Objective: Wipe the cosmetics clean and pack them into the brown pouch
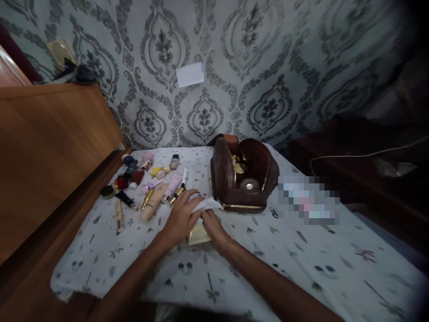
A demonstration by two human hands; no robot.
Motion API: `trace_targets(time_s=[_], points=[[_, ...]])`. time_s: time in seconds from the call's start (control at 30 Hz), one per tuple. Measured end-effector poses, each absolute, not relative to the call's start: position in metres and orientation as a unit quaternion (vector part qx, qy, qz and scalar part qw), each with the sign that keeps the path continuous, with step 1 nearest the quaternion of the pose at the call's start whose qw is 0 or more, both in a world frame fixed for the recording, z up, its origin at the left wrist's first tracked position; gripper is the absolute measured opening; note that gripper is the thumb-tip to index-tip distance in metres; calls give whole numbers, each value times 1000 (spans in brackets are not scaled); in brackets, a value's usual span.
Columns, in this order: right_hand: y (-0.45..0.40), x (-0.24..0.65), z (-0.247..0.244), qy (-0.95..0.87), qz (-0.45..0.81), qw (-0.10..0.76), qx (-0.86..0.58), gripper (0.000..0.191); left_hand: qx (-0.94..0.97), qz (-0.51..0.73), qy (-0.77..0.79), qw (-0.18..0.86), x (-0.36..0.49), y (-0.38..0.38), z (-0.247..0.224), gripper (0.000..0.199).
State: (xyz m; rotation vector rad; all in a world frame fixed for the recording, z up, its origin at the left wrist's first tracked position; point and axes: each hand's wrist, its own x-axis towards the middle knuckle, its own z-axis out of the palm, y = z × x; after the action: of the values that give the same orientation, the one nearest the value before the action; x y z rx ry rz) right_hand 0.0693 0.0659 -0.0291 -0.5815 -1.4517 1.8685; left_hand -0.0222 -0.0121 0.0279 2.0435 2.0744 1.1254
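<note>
My left hand (182,217) and my right hand (216,230) meet over the table, in front of the bag. Both have their fingers closed on a thin white tissue or wipe (209,204), whose loose end sticks out towards the bag. Below the tissue, between my hands, shows a pale gold, flat-sided item (199,235); my fingers partly cover it and I cannot make out its kind. The brown leather bag (241,197) stands open just beyond my right hand, with something gold-coloured inside.
Several cosmetics lie left of my hands, among them a beige tube (152,208), a pink tube (172,187), a black tube (126,200) and a foundation bottle (174,162). A blurred-out item (308,200) lies right of the bag. A wooden panel (50,147) borders the table's left side.
</note>
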Motion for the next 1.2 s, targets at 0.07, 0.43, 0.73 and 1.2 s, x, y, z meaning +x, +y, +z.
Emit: trace_targets(time_s=[0.07,0.43,0.73,1.2], points=[[65,72,-23,-591,710,324,-206,38,610,397,684,50,-30,-6,31,23],[60,80,-14,-607,771,166,-103,59,139,637,568,502,-49,-6,31,19],[67,74,-15,-504,773,314,-223,52,63,745,477,462,-15,11,8,26],[72,87,1,-628,577,460,-248,35,296,592,588,464,-10,-18,10,55]])
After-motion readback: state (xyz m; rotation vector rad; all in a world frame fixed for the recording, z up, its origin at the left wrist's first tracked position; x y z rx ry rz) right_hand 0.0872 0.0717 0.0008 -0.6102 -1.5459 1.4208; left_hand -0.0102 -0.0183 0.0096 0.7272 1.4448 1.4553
